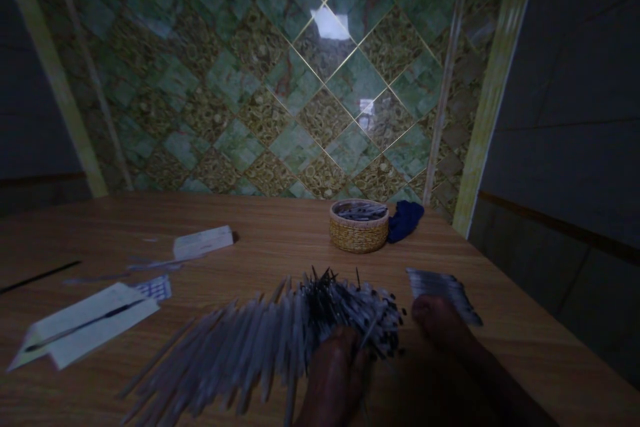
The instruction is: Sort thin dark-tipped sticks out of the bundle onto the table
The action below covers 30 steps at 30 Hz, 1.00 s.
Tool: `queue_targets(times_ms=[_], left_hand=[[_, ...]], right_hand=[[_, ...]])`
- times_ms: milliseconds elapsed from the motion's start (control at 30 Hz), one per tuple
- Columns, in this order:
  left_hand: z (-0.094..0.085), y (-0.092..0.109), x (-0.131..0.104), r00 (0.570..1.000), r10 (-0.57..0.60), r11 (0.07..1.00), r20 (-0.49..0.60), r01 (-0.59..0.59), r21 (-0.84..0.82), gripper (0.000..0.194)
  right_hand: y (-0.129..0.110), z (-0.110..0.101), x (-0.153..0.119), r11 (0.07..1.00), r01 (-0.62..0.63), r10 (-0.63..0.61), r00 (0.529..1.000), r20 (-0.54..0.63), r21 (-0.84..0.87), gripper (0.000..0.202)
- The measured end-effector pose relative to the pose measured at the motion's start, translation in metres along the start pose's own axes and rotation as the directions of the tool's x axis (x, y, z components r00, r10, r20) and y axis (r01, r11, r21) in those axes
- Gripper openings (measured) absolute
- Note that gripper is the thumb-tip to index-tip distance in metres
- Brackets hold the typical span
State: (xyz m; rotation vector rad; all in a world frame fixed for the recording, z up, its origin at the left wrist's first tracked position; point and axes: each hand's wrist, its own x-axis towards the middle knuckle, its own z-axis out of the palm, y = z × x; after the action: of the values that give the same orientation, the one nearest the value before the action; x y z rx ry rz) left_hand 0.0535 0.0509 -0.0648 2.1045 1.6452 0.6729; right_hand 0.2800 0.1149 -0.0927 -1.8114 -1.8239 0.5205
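Note:
A large heap of thin pale sticks with dark ends, like pens, (250, 340) spreads over the wooden table. My left hand (335, 367) is at the heap's near right side, fingers bent in around a thin stick. On the right, my right hand (443, 323) touches or hovers at the near edge of a flat, neat row of similar sticks (447, 290). Its fingertips are dim and mostly hidden, so its grip is unclear.
A woven basket (359, 233) holding more sticks stands at the back, beside a dark blue cloth (406, 220). To the left are a small white box (203, 242), folded paper (95, 323) with a dark pen on it, and a black stick (40, 277). A tiled wall rises behind.

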Motion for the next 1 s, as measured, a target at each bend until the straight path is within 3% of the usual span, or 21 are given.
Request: queue_targets(times_ms=[100, 233, 433, 633, 700, 767, 900, 1000], left_hand=[[-0.003, 0.003, -0.002, 1.000, 0.015, 1.000, -0.009, -0.015, -0.011, 0.013], [-0.004, 0.002, -0.004, 1.000, 0.019, 1.000, 0.004, -0.019, 0.002, 0.014], [-0.001, -0.003, -0.001, 0.999, 0.041, 0.999, 0.004, -0.041, 0.005, 0.013], [0.000, -0.003, -0.001, 0.997, 0.071, 0.997, 0.008, -0.070, -0.029, 0.012], [-0.002, 0.000, -0.002, 0.995, 0.099, 0.994, 0.017, -0.098, -0.049, 0.012], [-0.003, 0.004, -0.002, 0.990, 0.137, 0.988, 0.029, -0.134, -0.077, 0.013], [-0.002, 0.007, -0.002, 0.981, 0.188, 0.977, 0.047, -0.182, -0.109, 0.014], [0.001, 0.007, -0.002, 0.977, 0.207, 0.974, 0.046, -0.201, -0.108, 0.014]], right_hand=[[-0.008, 0.000, 0.014, 0.990, 0.002, -0.003, 1.000, -0.004, -0.143, 0.019], [-0.012, 0.015, 0.025, 0.966, -0.041, 0.039, 0.999, -0.010, -0.256, 0.016], [-0.014, 0.024, 0.025, 0.969, -0.081, 0.080, 0.997, -0.011, -0.232, 0.016], [-0.019, 0.008, 0.003, 0.991, -0.016, 0.001, 0.994, 0.109, 0.134, 0.003], [-0.019, 0.003, -0.009, 0.962, -0.027, -0.018, 0.987, 0.161, 0.273, 0.011], [-0.018, -0.001, -0.020, 0.888, -0.045, -0.045, 0.982, 0.185, 0.458, 0.022], [-0.017, -0.004, -0.034, 0.630, -0.036, -0.106, 0.986, 0.132, 0.775, 0.025], [-0.017, -0.004, -0.037, 0.602, -0.006, -0.136, 0.985, 0.110, 0.799, 0.020]])
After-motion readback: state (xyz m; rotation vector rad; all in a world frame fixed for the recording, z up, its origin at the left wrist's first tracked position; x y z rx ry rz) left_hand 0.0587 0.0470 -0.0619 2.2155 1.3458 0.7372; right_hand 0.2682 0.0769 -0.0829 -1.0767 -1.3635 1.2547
